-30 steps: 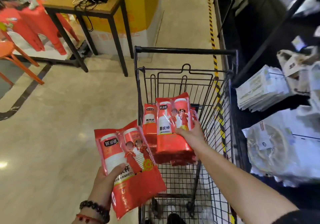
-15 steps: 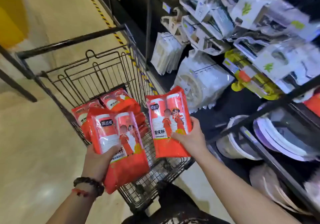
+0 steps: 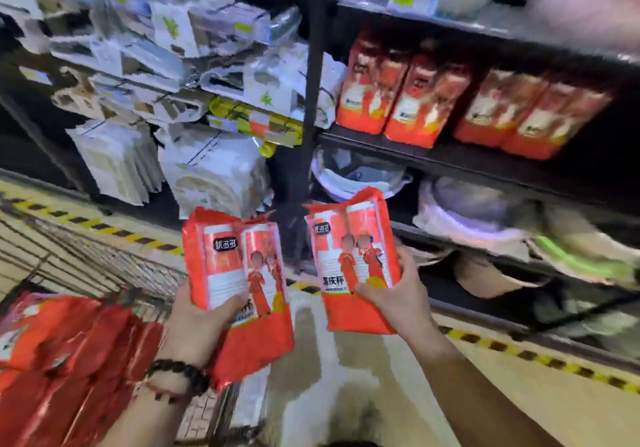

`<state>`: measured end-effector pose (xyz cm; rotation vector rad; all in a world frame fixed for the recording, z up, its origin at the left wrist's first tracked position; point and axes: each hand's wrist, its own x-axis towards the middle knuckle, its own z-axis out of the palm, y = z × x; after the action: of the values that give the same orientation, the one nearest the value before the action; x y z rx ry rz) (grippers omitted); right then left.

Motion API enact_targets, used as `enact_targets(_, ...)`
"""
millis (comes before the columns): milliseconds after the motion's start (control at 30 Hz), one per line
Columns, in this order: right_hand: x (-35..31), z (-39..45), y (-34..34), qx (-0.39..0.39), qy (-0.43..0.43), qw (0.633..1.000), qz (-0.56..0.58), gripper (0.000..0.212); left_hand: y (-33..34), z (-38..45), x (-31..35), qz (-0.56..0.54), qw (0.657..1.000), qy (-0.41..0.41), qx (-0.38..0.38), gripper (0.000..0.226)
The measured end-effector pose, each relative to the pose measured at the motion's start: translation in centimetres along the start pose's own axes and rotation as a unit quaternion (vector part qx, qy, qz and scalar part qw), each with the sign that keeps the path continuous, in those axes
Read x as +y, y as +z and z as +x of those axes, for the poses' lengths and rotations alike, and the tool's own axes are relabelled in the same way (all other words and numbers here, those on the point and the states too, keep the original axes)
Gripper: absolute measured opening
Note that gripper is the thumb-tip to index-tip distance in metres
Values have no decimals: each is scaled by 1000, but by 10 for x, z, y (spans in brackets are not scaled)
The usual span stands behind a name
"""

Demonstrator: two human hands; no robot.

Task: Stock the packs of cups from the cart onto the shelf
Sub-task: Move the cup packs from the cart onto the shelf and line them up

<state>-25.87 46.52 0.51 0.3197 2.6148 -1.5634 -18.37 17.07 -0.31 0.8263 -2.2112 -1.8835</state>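
View swung from cart [image 3: 104, 273] to shelf [image 3: 467, 161]; left hand [image 3: 199, 318] grip and right hand [image 3: 398, 294] grip each clasp red pack (left pack [image 3: 242, 294], right pack [image 3: 349, 259]). Carry step; next, judged: lift to shelf beside stocked packs [image 3: 408, 100].

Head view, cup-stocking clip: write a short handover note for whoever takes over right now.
Left hand: grips one red pack, held up in front of the shelving.
Right hand: grips a second pack the same way.
Shelf: a row of matching red packs already stands upright there, upper right.
Cart: lower left, with more red packs piled in it.
Done: two packs lifted out of the cart.
Left: set both beside the shelf row, then go back for the pile.
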Motion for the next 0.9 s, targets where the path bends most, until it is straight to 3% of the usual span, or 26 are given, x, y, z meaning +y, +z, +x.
enact_targets(100, 31, 2, -67, 63, 18, 998, 16, 68, 73, -4, 25, 22, 998, 30, -47, 37)
enact_targets(200, 63, 4, -136, 104, 44, 993, 36, 72, 151, -15, 40, 22, 994, 44, -98, 57)
enact_targets(267, 84, 6, -179, 130, 60, 989, 48, 76, 204, -29, 51, 24, 990, 56, -125, 51)
enact_targets(400, 122, 12, -255, 174, 75, 980, 64, 84, 300, -61, 70, 10, 985, 59, -162, 76)
enact_targets(500, 138, 10, -301, 220, 82, 969, 73, 80, 355, -79, 85, -3, 983, 59, -172, 77)
enact_targets(900, 156, 55, -375, 276, 76, 955, 78, 87, 450, -78, 130, -2, 969, 120, -216, 61)
